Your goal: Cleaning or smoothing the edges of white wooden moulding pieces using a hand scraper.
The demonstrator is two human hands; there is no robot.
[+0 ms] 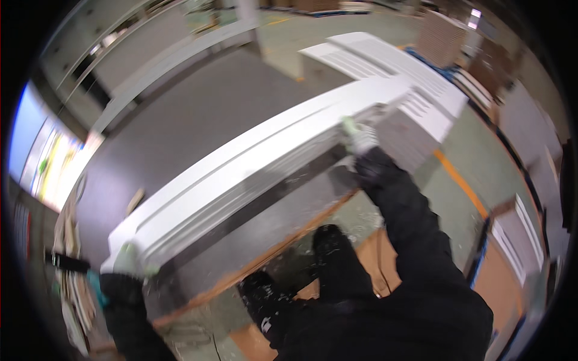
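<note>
A long white grooved panel, blurred by motion, lies slanted across the grey worktable. Its near edge shows several ridges, and I cannot tell whether it is one piece or a few stacked. My left hand, in a pale glove, grips the panel's left end. Farther along the near edge, toward the right end, my right hand is closed on it, also gloved, its palm side hidden. Beyond that right end are more white slotted panels, partly overlapped by the held one.
A rail-like metal frame runs along the table's far side. Stacked brown sheets stand at the far right. Nearer on the right, white pieces rest on brown board. Long strips stand beside the table's left end. An orange line marks the floor.
</note>
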